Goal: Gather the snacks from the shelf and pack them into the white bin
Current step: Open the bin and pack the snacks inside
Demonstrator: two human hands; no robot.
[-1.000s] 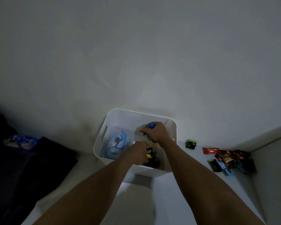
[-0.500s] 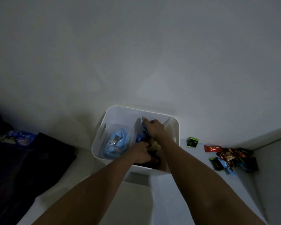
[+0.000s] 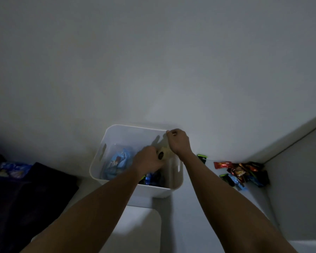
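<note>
The white bin [image 3: 162,192] stands on the white shelf against the wall. Inside lie light blue packets [image 3: 119,159] on the left and dark packets [image 3: 152,178] near the front wall. My left hand [image 3: 147,159] is inside the bin, shut on a pale yellow packet [image 3: 165,153] with a black mark. My right hand [image 3: 178,141] hovers over the bin's far right corner with fingers curled and nothing visible in them. Several loose snacks [image 3: 242,172] are heaped in the shelf's right corner, and a green packet [image 3: 202,157] lies just right of the bin.
A dark cloth [image 3: 26,190] covers the left side, with a blue wrapper [image 3: 9,168] at its far edge. A side wall [image 3: 299,179] closes the shelf on the right. A rounded white panel [image 3: 140,225] sits in front of the bin.
My right hand put its blue and orange packet down into the bin, then rose to the far right corner. My left hand stayed in the bin holding the yellow packet.
</note>
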